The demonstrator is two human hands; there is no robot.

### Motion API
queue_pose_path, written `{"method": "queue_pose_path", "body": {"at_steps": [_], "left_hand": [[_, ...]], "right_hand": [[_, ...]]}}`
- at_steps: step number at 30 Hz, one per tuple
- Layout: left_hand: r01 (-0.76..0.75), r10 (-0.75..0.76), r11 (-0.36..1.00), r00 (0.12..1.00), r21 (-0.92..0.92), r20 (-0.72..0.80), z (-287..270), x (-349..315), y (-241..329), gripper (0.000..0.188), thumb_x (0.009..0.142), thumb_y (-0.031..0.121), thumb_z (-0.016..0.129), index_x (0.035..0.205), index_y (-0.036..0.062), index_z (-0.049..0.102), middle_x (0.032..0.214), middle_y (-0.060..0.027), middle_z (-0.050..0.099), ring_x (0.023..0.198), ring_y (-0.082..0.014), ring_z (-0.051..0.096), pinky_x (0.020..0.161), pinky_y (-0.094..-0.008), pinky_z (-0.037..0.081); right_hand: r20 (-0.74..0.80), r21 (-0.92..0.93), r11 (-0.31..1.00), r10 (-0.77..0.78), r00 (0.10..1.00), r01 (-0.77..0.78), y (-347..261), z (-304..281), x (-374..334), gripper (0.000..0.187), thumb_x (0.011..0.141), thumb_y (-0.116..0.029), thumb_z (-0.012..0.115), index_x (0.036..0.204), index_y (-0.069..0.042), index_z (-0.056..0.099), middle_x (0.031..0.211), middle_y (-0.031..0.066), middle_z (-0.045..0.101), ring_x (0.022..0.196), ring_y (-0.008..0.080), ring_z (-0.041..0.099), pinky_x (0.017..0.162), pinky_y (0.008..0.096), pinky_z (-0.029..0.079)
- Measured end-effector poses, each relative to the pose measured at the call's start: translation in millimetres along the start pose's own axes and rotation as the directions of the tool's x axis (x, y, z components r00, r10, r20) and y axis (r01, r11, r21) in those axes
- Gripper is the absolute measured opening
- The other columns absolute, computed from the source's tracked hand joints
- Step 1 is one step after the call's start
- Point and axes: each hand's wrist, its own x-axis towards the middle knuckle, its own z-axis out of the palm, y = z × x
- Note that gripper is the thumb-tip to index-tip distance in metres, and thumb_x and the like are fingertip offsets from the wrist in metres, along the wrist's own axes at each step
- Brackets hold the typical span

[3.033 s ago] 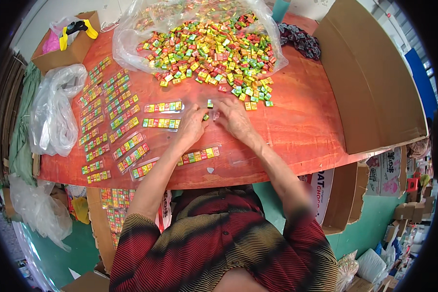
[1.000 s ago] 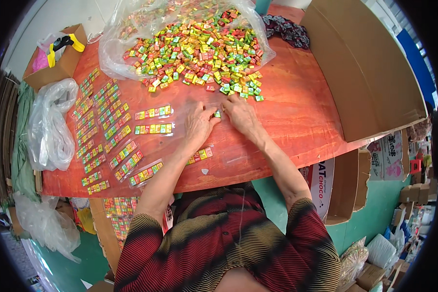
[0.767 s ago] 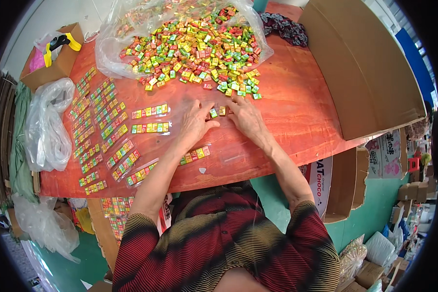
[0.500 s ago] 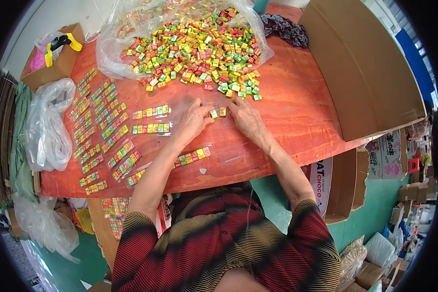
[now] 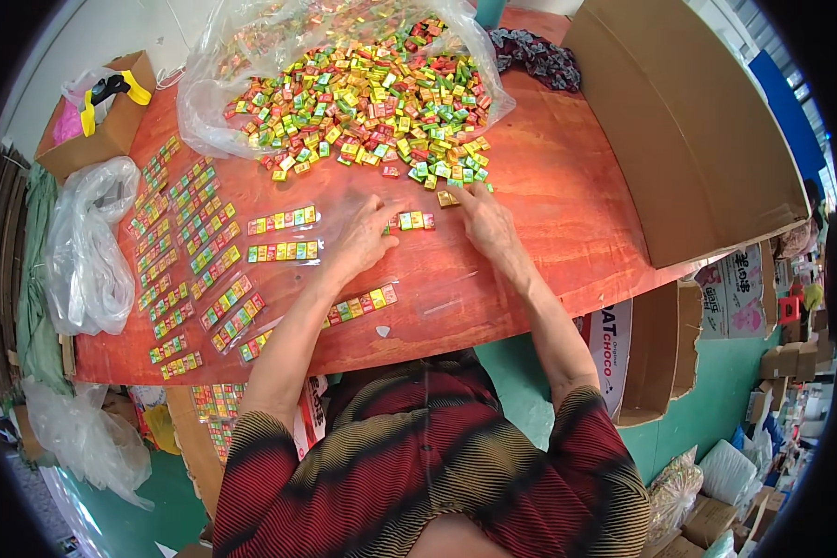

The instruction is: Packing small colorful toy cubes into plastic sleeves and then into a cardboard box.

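1. Miniature-box strip (image 5: 370,302) in yellow, red and green lies slanting near the front edge of the red wooden counter (image 5: 567,223), its left end meeting the left forearm in view.
2. Left hand (image 5: 361,240): thumb and fingers curve around the left end of a short row of boxes (image 5: 417,220); whether they pinch it, I cannot tell.
3. Right hand (image 5: 486,223): its fingertips are at a yellow box (image 5: 447,198), just beyond and right of that row; pinching or merely touching, I cannot tell.
4. Left of the hands, two filled clear trays (image 5: 283,252) lie one behind the other, with slanting columns of filled strips (image 5: 219,265) farther left.
5. Beside those columns sits a crumpled clear plastic bag (image 5: 98,242).
6. Across the far side, a loose heap of boxes (image 5: 372,102) spills from a big transparent bag (image 5: 205,116), a dark patterned cloth (image 5: 539,60) to its right.
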Motion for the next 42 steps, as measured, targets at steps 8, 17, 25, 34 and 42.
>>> {"method": "queue_pose_path", "body": {"at_steps": [8,17,25,34,42], "left_hand": [[-0.023,0.023,1.0,0.999,0.0,-0.044,10.1,4.1,-0.5,0.045,0.066,0.011,0.069,0.109,0.01,0.054,0.094,-0.0112,0.046,0.089,-0.0282,0.049,0.077,-0.0351,0.041],[-0.047,0.063,0.992,0.988,0.113,-0.14,16.0,1.2,0.8,0.043,0.066,0.016,0.07,0.106,0.0107,0.056,0.09,-0.01,0.047,0.083,-0.0272,0.05,0.072,-0.0363,0.041],[-0.045,0.054,0.997,0.987,0.064,-0.151,21.3,3.3,2.5,0.044,0.063,0.013,0.071,0.105,0.0094,0.057,0.088,-0.0107,0.047,0.086,-0.0278,0.05,0.075,-0.0369,0.041],[0.039,-0.039,0.999,0.999,0.006,-0.03,3.5,-0.9,2.0,0.049,0.069,0.009,0.066,0.115,0.0099,0.049,0.097,-0.0109,0.047,0.09,-0.0276,0.05,0.077,-0.0356,0.041],[-0.048,0.049,0.998,0.999,0.04,-0.023,-0.2,-1.7,1.1,0.04,0.071,0.004,0.062,0.11,0.0066,0.052,0.096,-0.0121,0.048,0.091,-0.0287,0.051,0.076,-0.0361,0.042]], "right_hand": [[0.037,-0.013,0.996,-0.085,0.996,0.086,9.3,5.4,4.0,0.027,0.077,-0.007,0.055,0.104,-0.011,0.055,0.088,0.013,0.051,0.079,0.0303,0.054,0.064,0.0377,0.045],[0.042,0.069,0.997,-0.046,0.998,0.043,-1.2,-12.2,-19.0,0.031,0.075,-0.006,0.056,0.106,-0.006,0.051,0.093,0.0137,0.051,0.086,0.0322,0.054,0.068,0.0385,0.046],[0.06,0.04,0.999,-0.03,0.998,0.028,1.8,3.3,-16.2,0.029,0.075,-0.008,0.057,0.103,-0.004,0.051,0.096,0.0148,0.052,0.087,0.0346,0.053,0.07,0.0405,0.045],[0.02,-0.041,0.988,0.151,0.988,-0.15,2.9,-3.2,-16.9,0.03,0.074,-0.008,0.057,0.103,-0.005,0.05,0.095,0.0141,0.051,0.084,0.0332,0.054,0.067,0.0405,0.045],[0.167,0.197,0.973,-0.156,0.974,0.122,-16.8,-1.3,-8.1,0.042,0.071,-0.001,0.058,0.112,-0.005,0.048,0.111,0.0118,0.048,0.094,0.0299,0.052,0.076,0.0358,0.045]]}}
